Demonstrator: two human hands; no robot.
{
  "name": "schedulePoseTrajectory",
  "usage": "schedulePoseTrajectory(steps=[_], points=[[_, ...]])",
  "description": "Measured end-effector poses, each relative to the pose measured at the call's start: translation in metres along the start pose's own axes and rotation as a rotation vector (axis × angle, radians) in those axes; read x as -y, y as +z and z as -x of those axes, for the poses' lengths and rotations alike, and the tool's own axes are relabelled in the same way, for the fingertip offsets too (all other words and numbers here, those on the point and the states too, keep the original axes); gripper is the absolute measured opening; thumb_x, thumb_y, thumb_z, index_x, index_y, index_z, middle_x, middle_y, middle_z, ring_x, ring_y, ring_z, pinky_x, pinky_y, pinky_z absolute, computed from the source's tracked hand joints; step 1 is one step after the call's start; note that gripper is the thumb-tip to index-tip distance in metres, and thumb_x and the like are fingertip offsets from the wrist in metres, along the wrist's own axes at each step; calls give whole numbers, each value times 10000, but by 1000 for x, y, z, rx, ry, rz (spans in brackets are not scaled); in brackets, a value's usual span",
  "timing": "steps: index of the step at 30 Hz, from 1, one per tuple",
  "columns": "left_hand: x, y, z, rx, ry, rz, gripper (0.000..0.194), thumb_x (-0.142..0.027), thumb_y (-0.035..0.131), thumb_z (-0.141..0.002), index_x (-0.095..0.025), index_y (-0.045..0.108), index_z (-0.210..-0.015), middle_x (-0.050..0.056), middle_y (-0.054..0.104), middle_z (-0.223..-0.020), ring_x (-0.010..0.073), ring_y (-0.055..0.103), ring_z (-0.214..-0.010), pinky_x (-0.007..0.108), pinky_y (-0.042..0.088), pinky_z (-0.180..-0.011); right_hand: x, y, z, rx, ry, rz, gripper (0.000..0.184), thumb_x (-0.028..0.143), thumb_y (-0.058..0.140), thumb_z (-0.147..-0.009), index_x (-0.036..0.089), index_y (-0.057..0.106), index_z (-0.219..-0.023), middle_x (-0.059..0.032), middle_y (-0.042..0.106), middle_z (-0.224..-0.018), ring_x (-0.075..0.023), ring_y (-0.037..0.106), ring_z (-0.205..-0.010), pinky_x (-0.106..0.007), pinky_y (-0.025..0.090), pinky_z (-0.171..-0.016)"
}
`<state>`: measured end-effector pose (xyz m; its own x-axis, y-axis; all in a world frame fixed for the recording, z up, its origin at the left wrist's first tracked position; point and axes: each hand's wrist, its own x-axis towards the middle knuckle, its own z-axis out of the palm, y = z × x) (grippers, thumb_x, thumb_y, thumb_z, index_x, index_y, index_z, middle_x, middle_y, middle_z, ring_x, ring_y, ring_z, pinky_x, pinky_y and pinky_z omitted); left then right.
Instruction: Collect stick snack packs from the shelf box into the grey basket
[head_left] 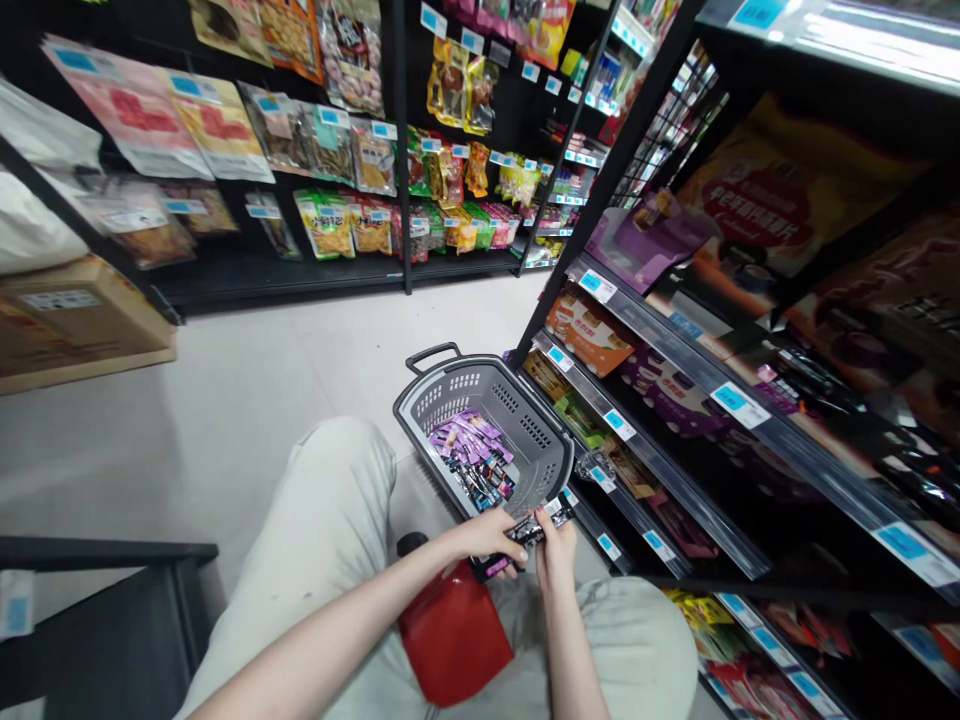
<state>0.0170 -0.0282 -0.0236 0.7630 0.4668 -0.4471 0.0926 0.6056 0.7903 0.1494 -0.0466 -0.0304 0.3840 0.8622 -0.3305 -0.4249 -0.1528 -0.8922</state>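
Low over my lap, just beyond the near end of a grey shopping basket (541,468), both hands are on a bunch of narrow black packets (527,531) with pink and white print. My left hand (491,537) is closed around the bunch on its left side. With thumb and fingers bent, my right hand (556,543) grips the packets' upper right end. How many packets there are I cannot tell. Inside the basket, purple stick packets (469,437) lie toward the far end and dark stick packets (484,485) nearer to me.
Shelves of boxed and bagged goods rise close on the right, their price-tag rail (664,345) beside the basket. Snack bags hang on a rack (405,250) ahead. A cardboard box (82,320) stands at left. A red object (456,640) sits between my legs; a black stand (105,620) is lower left.
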Motion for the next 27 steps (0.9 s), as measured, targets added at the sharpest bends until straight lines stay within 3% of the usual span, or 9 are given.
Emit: schedulePoseTrajectory(steps=[9,16,27], points=[[2,-1,-1,-5,-13,-17,341,-344,696,-493,-112,560,-703,21,610,-588,140,568,-495,257,451,-479,9,-1,1,61,70,-40,262,372,606,-638,141,587,-761,-25,644,-670,-153,599,-633,-310,468,-667],[3,-1,-3,-52,16,-23,410,-483,594,-575,-135,536,-782,33,626,-727,150,583,-544,279,455,-493,10,-4,-4,74,98,-52,266,384,602,-642,153,592,-775,-22,660,-712,-156,609,-686,-313,466,-720],[1,-1,-3,-68,26,-14,394,-450,622,-544,-117,567,-748,33,630,-732,183,594,-637,299,459,-552,10,-7,-5,108,95,-87,251,297,647,-616,144,592,-806,-19,665,-716,-145,608,-675,-312,458,-728]])
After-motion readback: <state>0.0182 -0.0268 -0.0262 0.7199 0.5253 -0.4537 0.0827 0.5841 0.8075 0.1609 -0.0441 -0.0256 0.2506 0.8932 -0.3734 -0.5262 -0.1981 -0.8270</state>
